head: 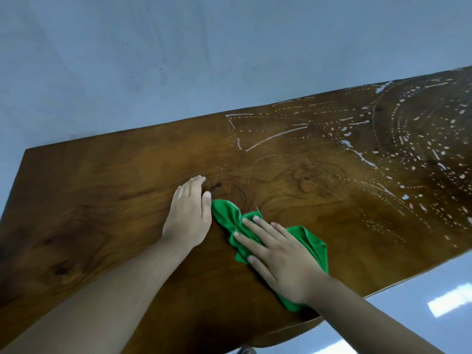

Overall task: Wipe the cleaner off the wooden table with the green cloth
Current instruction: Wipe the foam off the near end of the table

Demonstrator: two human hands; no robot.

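The wooden table (102,190) fills most of the view, tilted across the frame. White streaks and dotted trails of cleaner (408,139) cover its right half; fainter traces reach the middle. The green cloth (229,215) lies crumpled on the wood near the middle front. My right hand (281,254) presses flat on top of the cloth with fingers spread. Resting flat on the bare wood just left of the cloth is my left hand (190,213), fingers together, its thumb touching the cloth's end.
A pale blue-grey floor (127,72) lies beyond the table's far edge. The same glossy floor shows past the near right edge, with a bright light reflection (449,300). The left half of the table shows no cleaner.
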